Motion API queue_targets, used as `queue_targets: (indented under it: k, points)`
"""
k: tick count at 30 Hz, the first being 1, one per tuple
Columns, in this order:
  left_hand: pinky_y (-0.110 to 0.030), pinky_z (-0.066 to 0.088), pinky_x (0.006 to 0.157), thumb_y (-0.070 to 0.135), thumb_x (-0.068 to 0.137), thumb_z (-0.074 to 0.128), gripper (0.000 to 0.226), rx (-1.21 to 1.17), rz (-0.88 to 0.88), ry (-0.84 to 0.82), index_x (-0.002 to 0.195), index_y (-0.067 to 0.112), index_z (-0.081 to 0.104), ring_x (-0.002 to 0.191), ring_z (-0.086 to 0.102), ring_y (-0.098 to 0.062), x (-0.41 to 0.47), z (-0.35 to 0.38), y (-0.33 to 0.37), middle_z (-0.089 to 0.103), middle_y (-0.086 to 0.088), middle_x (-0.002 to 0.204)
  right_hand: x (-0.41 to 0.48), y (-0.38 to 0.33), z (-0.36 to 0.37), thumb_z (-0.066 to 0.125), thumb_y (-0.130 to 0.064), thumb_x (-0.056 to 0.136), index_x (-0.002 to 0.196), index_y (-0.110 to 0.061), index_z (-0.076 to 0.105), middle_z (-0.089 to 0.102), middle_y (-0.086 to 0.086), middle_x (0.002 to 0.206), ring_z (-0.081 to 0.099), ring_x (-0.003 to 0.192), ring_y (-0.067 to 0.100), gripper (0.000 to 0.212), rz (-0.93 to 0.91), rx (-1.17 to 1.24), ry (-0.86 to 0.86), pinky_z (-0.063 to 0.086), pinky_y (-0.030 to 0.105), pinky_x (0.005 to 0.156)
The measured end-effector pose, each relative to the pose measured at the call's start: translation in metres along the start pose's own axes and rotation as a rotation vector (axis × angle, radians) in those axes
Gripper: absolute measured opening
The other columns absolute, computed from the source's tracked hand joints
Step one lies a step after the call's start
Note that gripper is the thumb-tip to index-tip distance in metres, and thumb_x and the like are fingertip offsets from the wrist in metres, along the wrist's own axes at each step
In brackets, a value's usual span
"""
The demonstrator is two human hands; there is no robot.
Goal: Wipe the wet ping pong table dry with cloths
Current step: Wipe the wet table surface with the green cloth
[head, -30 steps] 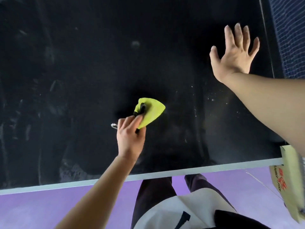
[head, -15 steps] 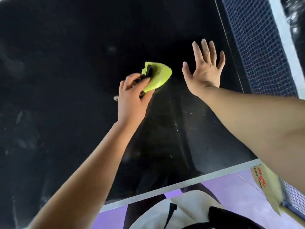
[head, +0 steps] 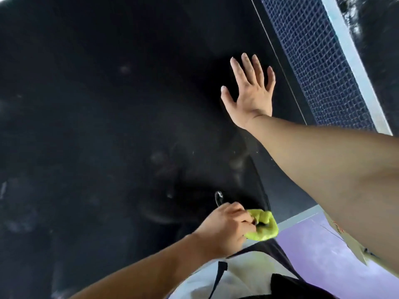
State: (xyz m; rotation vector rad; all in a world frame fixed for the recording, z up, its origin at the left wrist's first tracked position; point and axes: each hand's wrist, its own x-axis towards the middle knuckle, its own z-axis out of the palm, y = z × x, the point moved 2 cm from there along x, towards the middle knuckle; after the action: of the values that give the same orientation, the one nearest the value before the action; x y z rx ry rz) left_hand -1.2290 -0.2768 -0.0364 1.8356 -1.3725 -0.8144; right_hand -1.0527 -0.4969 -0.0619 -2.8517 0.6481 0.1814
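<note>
Here, left hand (head: 224,230): fingers curled, gripped the bunched yellow-green cloth (head: 262,227) at the table's (head: 108,126) near edge.
Right hand (head: 251,91): fingers spread flat on the table, beside the net (head: 313,61).

A purple floor (head: 306,240) lies beside the tabletop's edge; a blue net (head: 313,61) with a white band runs alongside.

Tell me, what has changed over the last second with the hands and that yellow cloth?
The left hand has drawn the yellow-green cloth back from mid-table to the near edge of the ping pong table. Its fingers keep gripping the bunched cloth; nothing was let go. The right hand stays flat and spread on the table beside the net.
</note>
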Motion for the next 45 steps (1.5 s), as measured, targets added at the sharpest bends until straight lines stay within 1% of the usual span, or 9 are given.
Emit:
queue_targets:
  k: [3, 9, 13, 16, 21, 25, 30, 36, 45]
  points:
    - [-0.035, 0.051, 0.083, 0.022, 0.085, 0.054, 0.031, -0.208, -0.158, -0.013, 0.104, 0.02, 0.078, 0.094, 0.057, -0.018, -0.005, -0.013, 0.004, 0.07, 0.004, 0.103, -0.001, 0.0, -0.001, 0.026, -0.058, 0.098, 0.159, -0.03, 0.014, 0.011, -0.003, 0.168, 0.002, 0.155, 0.019, 0.068, 0.0, 0.006, 0.004, 0.0, 0.052, 0.124]
    - [-0.051, 0.059, 0.068, 0.017, 0.092, 0.073, 0.012, -0.716, -0.793, 0.584, 0.098, 0.028, 0.072, 0.077, 0.065, -0.012, 0.001, -0.162, -0.058, 0.066, 0.016, 0.091, -0.004, 0.003, -0.002, 0.026, -0.057, 0.099, 0.159, -0.03, 0.014, 0.01, -0.003, 0.168, 0.001, 0.155, 0.019, 0.067, -0.01, 0.021, 0.001, 0.0, 0.052, 0.124]
    - [-0.033, 0.059, 0.071, 0.033, 0.09, 0.071, 0.007, -0.377, -0.688, 0.89, 0.091, 0.039, 0.067, 0.106, 0.062, -0.023, 0.028, -0.263, -0.106, 0.048, 0.016, 0.115, -0.005, 0.003, -0.003, 0.028, -0.057, 0.099, 0.159, -0.03, 0.014, 0.011, -0.003, 0.168, 0.0, 0.155, 0.018, 0.067, -0.008, 0.013, -0.011, 0.002, 0.053, 0.124]
    - [-0.01, 0.046, 0.061, 0.035, 0.095, 0.063, 0.013, -0.177, -0.681, 1.007, 0.106, 0.028, 0.067, 0.1, 0.06, -0.016, 0.053, -0.318, -0.139, 0.052, 0.011, 0.114, -0.005, 0.001, -0.002, 0.027, -0.058, 0.098, 0.159, -0.03, 0.014, 0.011, -0.003, 0.168, 0.0, 0.155, 0.017, 0.068, -0.005, 0.022, -0.002, 0.004, 0.053, 0.124]
    - [-0.032, 0.053, 0.075, 0.037, 0.094, 0.056, 0.021, -0.035, -0.684, 1.218, 0.099, 0.018, 0.063, 0.085, 0.063, -0.017, 0.099, -0.396, -0.199, 0.062, 0.002, 0.095, -0.003, 0.002, -0.001, 0.027, -0.059, 0.095, 0.159, -0.029, 0.018, 0.015, -0.003, 0.167, 0.005, 0.155, 0.017, 0.071, -0.001, 0.004, 0.003, 0.007, 0.053, 0.124]
    - [-0.042, 0.058, 0.083, 0.028, 0.101, 0.047, 0.025, 0.003, -0.782, 0.973, 0.124, 0.019, 0.05, 0.098, 0.065, -0.03, 0.152, -0.41, -0.245, 0.062, -0.005, 0.114, -0.004, 0.002, -0.001, 0.032, -0.056, 0.094, 0.158, -0.026, 0.026, 0.022, -0.002, 0.166, 0.014, 0.154, 0.02, 0.071, -0.014, 0.025, 0.033, 0.011, 0.055, 0.123]
    - [-0.038, 0.032, 0.116, 0.024, 0.105, 0.041, 0.045, 0.247, -0.687, 0.718, 0.149, 0.014, 0.042, 0.138, 0.04, -0.028, 0.226, -0.406, -0.267, 0.043, -0.004, 0.154, -0.004, 0.004, 0.004, 0.036, -0.056, 0.092, 0.157, -0.023, 0.029, 0.024, 0.0, 0.165, 0.018, 0.153, 0.022, 0.073, -0.032, 0.033, 0.073, 0.014, 0.056, 0.122]
    - [-0.039, 0.034, 0.117, 0.034, 0.104, 0.045, 0.048, 0.092, -0.551, 0.479, 0.15, 0.02, 0.047, 0.14, 0.041, -0.02, 0.307, -0.418, -0.27, 0.04, 0.001, 0.156, -0.004, 0.005, 0.004, 0.04, -0.055, 0.091, 0.157, -0.024, 0.03, 0.026, -0.001, 0.164, 0.021, 0.153, 0.022, 0.074, -0.035, 0.063, 0.082, 0.018, 0.058, 0.12]
    - [-0.022, 0.0, 0.125, 0.029, 0.106, 0.048, 0.045, 0.102, -0.298, 0.122, 0.149, 0.013, 0.048, 0.152, 0.014, -0.004, 0.249, -0.319, -0.214, 0.037, 0.003, 0.16, -0.002, 0.003, -0.002, 0.042, -0.055, 0.09, 0.156, -0.024, 0.032, 0.028, -0.001, 0.164, 0.023, 0.152, 0.021, 0.074, -0.038, 0.085, 0.064, 0.02, 0.058, 0.12]
